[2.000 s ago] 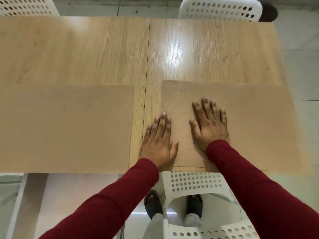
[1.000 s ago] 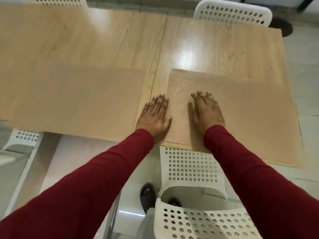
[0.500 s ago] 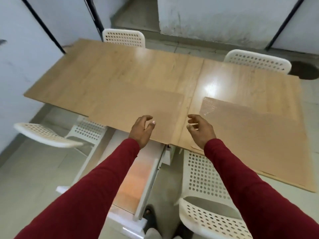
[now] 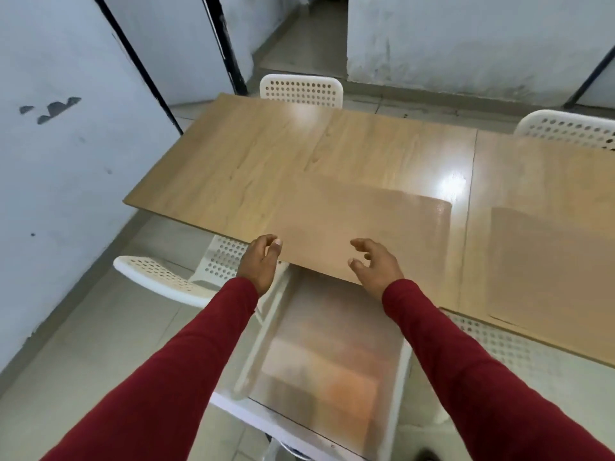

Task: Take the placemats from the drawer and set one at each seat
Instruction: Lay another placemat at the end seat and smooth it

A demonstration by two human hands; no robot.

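Two tan placemats lie on the wooden table (image 4: 266, 151): the left placemat (image 4: 359, 227) sits along the near edge, and the right placemat (image 4: 552, 271) lies past the table's seam, also at the near edge and running out of view. Both hands hover over that near edge, empty. The left hand (image 4: 259, 264) is just off the left placemat's near left corner, fingers loosely curled with the thumb apart, gripping nothing. The right hand (image 4: 374, 266) hangs over the same mat's near edge, fingers spread and bent, also holding nothing. Below the hands, a white open drawer (image 4: 332, 361) juts out from under the table; its contents are blurred, showing only tan and orange patches. White perforated chairs stand around the table, one tucked at the near left (image 4: 173, 277) and one at the far side (image 4: 301, 89).
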